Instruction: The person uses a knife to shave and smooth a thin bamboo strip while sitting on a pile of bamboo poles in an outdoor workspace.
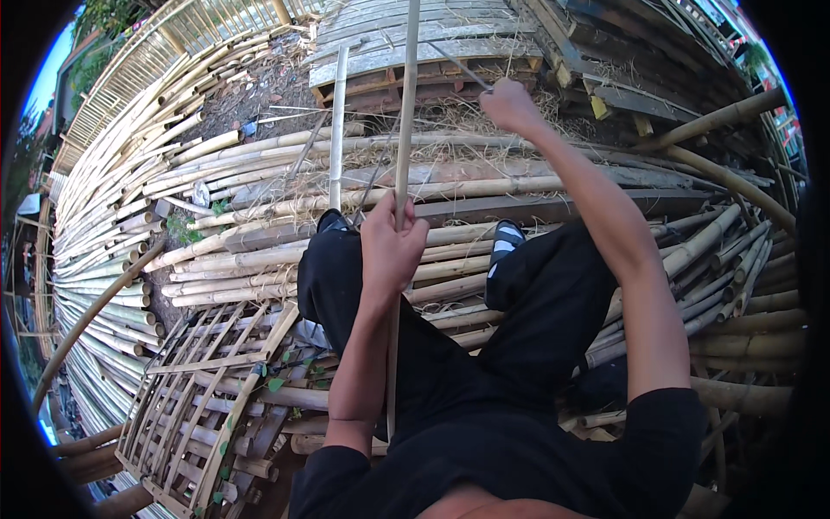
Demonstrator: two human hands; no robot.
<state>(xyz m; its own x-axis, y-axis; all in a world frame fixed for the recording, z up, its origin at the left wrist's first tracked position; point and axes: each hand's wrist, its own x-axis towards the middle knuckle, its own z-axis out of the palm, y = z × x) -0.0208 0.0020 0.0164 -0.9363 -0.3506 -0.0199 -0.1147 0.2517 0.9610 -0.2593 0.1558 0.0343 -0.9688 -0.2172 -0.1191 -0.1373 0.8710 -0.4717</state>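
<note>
My left hand [393, 240] is closed round a long, narrow bamboo strip [406, 112], which stands nearly upright between my legs and runs past the top edge. Up and to the right, my right hand [510, 105] is closed on a knife [462, 67] with a long, thin, dark blade. The blade points up and left, apart from the strip; the fist hides its handle. To the left of the held strip another flat, pale bamboo slat [338, 130] leans near my left foot.
Bamboo poles [467, 186] lie crosswise under my feet. More poles [112, 233] are stacked at left. A wooden pallet [424, 52] stands ahead, and further pallets [640, 78] pile up at right. A bamboo lattice frame [203, 389] rests at lower left.
</note>
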